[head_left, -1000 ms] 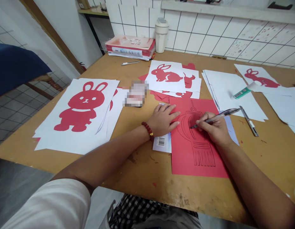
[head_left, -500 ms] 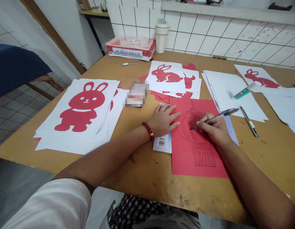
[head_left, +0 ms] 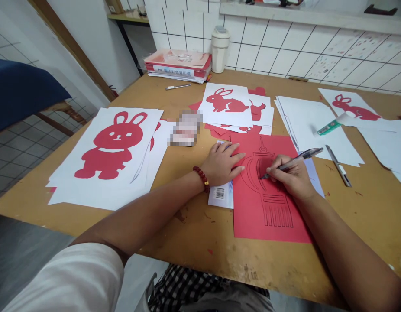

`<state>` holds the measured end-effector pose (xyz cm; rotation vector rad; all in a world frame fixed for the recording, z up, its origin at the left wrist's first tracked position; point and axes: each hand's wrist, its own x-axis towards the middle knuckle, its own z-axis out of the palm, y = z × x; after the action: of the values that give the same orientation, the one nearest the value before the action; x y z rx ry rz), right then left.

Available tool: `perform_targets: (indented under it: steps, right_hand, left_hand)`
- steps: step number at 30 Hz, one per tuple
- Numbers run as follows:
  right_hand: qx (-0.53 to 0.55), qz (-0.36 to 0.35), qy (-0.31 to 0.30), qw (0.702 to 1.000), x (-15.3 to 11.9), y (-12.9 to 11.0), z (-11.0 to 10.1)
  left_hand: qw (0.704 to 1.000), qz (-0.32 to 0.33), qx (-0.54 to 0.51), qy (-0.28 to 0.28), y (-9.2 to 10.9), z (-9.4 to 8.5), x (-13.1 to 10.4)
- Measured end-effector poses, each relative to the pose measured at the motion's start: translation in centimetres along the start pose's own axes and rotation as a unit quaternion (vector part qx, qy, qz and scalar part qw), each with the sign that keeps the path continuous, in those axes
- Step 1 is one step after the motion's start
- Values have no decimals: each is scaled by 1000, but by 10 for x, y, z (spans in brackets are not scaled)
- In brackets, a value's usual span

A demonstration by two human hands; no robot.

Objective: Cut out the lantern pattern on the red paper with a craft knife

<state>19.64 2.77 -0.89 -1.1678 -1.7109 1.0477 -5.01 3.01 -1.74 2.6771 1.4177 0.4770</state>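
Observation:
A sheet of red paper (head_left: 252, 221) lies in front of me, bearing a black line drawing of a lantern with a fringe below. My right hand (head_left: 293, 173) grips a pen (head_left: 299, 157), its tip touching the paper inside the lantern's body. Flat and spread, my left hand (head_left: 221, 164) rests across the paper's left edge, with a beaded bracelet (head_left: 201, 178) at the wrist. Beneath the hand and the red sheet is a pale booklet (head_left: 216, 200) with a barcode, mostly covered.
White sheets with a red rabbit cutout (head_left: 118, 138) lie at left, another rabbit sheet (head_left: 228, 102) behind. At right are white paper (head_left: 317, 117), a green glue stick (head_left: 330, 125) and a utility knife (head_left: 338, 166). A paper pack (head_left: 177, 65) and white cup (head_left: 220, 50) stand at the back.
The pen tip has shifted very slightly down and right inside the lantern, my right hand moving a little with it. My left hand stays in place.

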Motion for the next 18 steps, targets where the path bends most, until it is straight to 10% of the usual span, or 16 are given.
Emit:
perform_targets:
  steps: [12, 18]
  right_hand:
    - [26, 16, 5, 1000, 0, -2, 1]
    - [183, 11, 162, 969, 12, -3, -2]
  left_hand:
    - [1000, -1, 6, -1, 1, -1, 0]
    - [1000, -11, 5, -9, 0, -1, 0]
